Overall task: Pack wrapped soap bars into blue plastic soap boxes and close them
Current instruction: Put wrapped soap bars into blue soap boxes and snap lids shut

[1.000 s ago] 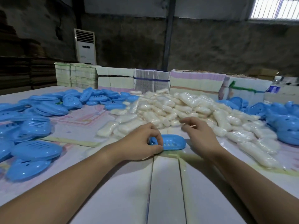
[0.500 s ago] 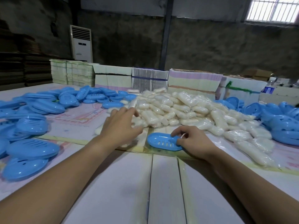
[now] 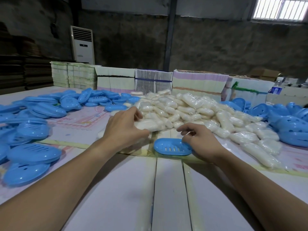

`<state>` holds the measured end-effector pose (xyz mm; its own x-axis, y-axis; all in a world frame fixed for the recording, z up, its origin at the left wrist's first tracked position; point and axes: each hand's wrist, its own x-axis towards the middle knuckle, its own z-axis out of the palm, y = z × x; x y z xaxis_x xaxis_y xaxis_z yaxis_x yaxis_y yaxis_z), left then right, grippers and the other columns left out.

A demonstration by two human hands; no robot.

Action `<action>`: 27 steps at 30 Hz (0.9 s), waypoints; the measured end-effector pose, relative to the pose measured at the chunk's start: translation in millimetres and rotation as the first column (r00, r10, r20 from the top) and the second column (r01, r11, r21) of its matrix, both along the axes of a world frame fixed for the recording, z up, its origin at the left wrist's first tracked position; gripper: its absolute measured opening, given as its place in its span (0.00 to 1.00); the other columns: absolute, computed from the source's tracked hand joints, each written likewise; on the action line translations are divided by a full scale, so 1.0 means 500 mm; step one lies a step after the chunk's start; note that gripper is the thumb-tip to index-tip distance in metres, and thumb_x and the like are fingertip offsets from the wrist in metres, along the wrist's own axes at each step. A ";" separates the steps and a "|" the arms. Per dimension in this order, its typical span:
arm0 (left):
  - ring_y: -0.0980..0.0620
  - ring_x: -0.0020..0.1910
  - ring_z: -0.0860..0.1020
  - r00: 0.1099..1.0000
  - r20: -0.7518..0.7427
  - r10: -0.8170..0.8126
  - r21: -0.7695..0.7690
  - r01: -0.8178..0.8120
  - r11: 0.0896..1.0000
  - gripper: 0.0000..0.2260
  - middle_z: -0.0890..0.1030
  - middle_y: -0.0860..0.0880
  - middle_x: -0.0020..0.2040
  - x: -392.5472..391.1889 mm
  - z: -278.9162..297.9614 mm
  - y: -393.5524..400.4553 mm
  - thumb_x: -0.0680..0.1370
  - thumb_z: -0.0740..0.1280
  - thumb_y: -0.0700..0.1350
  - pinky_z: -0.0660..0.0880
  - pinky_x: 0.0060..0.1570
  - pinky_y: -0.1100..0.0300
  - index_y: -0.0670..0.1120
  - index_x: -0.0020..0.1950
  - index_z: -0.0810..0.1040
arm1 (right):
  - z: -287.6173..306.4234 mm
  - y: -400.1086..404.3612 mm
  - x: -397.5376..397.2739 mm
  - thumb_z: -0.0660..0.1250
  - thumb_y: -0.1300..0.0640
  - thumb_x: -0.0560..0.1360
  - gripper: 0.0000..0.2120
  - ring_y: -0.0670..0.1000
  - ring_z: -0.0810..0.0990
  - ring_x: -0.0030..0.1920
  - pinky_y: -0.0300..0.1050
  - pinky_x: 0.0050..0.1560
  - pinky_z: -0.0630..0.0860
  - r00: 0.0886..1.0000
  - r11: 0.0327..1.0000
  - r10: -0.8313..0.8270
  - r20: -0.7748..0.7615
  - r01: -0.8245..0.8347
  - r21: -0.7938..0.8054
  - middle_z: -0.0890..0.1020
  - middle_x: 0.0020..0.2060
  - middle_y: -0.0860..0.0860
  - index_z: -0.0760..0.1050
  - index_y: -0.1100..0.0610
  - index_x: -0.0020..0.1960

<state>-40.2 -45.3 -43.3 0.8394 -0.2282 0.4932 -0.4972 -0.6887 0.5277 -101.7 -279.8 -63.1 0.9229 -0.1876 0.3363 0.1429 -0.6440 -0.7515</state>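
Observation:
A heap of wrapped white soap bars fills the middle of the table. My left hand is at the heap's near left edge, fingers and thumb closed around one wrapped soap bar that still lies against the heap. An open blue soap box, slotted inside and with no soap in it, lies on the table just in front of the heap. My right hand holds its right end, with the index finger stretched out above it.
Blue box halves are piled on the left and on the right. Stacks of flat cartons line the back of the table. A water bottle stands at the far right. The white tabletop lies near me.
My left hand let go of the blue box, reached forward to the heap and closed on a soap bar. My right hand came onto the box's right end.

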 end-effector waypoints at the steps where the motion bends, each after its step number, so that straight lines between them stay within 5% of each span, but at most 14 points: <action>1: 0.56 0.48 0.76 0.998 -0.003 -0.063 -0.080 0.063 0.995 0.18 0.77 0.59 0.47 -0.009 0.001 -0.010 0.65 0.78 0.52 0.76 0.47 0.57 0.56 0.50 0.74 | 0.001 0.000 0.001 0.65 0.65 0.73 0.15 0.50 0.78 0.42 0.39 0.38 0.73 1.000 0.999 -0.008 0.029 0.006 0.048 0.80 0.42 0.46 0.81 0.45 0.46; 5: 0.65 0.46 0.77 0.919 -0.056 -0.391 -0.406 0.337 0.849 0.15 0.79 0.58 0.46 -0.045 -0.014 -0.067 0.67 0.80 0.44 0.72 0.40 0.71 0.55 0.46 0.77 | 0.015 0.004 0.006 0.62 0.64 0.77 0.13 0.47 0.76 0.44 0.42 0.48 0.72 0.992 0.961 -0.054 0.118 0.019 0.277 0.81 0.41 0.46 0.82 0.49 0.46; 10: 0.59 0.51 0.77 0.887 -0.085 -0.455 -0.274 0.418 0.866 0.15 0.80 0.57 0.49 -0.037 -0.040 -0.109 0.68 0.79 0.46 0.73 0.49 0.67 0.54 0.47 0.76 | 0.027 0.009 0.004 0.63 0.57 0.76 0.12 0.47 0.78 0.40 0.44 0.44 0.74 0.995 0.874 -0.045 0.084 -0.002 0.487 0.82 0.39 0.49 0.84 0.51 0.41; 13: 0.58 0.52 0.76 0.886 -0.147 -0.439 -0.142 0.420 0.896 0.14 0.79 0.58 0.49 -0.023 -0.056 -0.094 0.70 0.78 0.48 0.70 0.45 0.71 0.55 0.49 0.76 | 0.011 0.001 0.004 0.65 0.55 0.76 0.09 0.49 0.78 0.42 0.49 0.49 0.74 0.999 0.956 -0.034 0.040 0.021 0.292 0.82 0.37 0.47 0.84 0.54 0.43; 16: 0.62 0.55 0.76 0.859 -0.213 -0.465 -0.176 0.434 0.883 0.16 0.79 0.60 0.53 -0.016 -0.051 -0.071 0.71 0.77 0.54 0.72 0.50 0.69 0.60 0.54 0.75 | 0.000 -0.002 0.002 0.66 0.53 0.76 0.08 0.46 0.80 0.49 0.46 0.54 0.75 0.999 0.999 0.005 -0.032 -0.003 0.053 0.84 0.43 0.43 0.84 0.50 0.45; 19: 0.68 0.58 0.73 0.859 -0.227 -0.459 -0.085 0.453 0.888 0.23 0.76 0.62 0.58 -0.014 -0.038 -0.048 0.69 0.77 0.58 0.69 0.50 0.73 0.63 0.60 0.71 | 0.016 -0.007 -0.002 0.69 0.54 0.74 0.05 0.43 0.80 0.49 0.39 0.52 0.75 0.999 1.000 -0.001 -0.049 0.002 0.017 0.84 0.45 0.43 0.83 0.48 0.46; 22: 0.63 0.52 0.77 0.853 -0.263 -0.450 0.008 0.469 0.883 0.27 0.76 0.59 0.58 -0.021 -0.038 -0.039 0.68 0.78 0.55 0.72 0.37 0.75 0.60 0.62 0.68 | 0.044 -0.023 -0.016 0.73 0.60 0.71 0.06 0.43 0.81 0.44 0.30 0.43 0.75 0.993 0.997 0.076 -0.088 -0.074 0.024 0.85 0.43 0.47 0.84 0.50 0.45; 27: 0.57 0.46 0.79 0.830 -0.307 -0.465 -0.065 0.469 0.881 0.26 0.76 0.59 0.56 -0.027 -0.038 -0.039 0.68 0.80 0.52 0.75 0.29 0.67 0.58 0.59 0.70 | 0.052 -0.028 -0.030 0.76 0.64 0.68 0.09 0.36 0.78 0.35 0.26 0.39 0.72 0.986 0.985 0.107 -0.131 -0.123 -0.122 0.83 0.36 0.44 0.85 0.51 0.43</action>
<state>-53.5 -64.8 -62.4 0.7384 -0.6356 0.2253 -0.5773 -0.4232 0.6983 -116.6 -293.8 -37.0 0.9717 -0.0406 0.2327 0.1326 -0.7216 -0.6795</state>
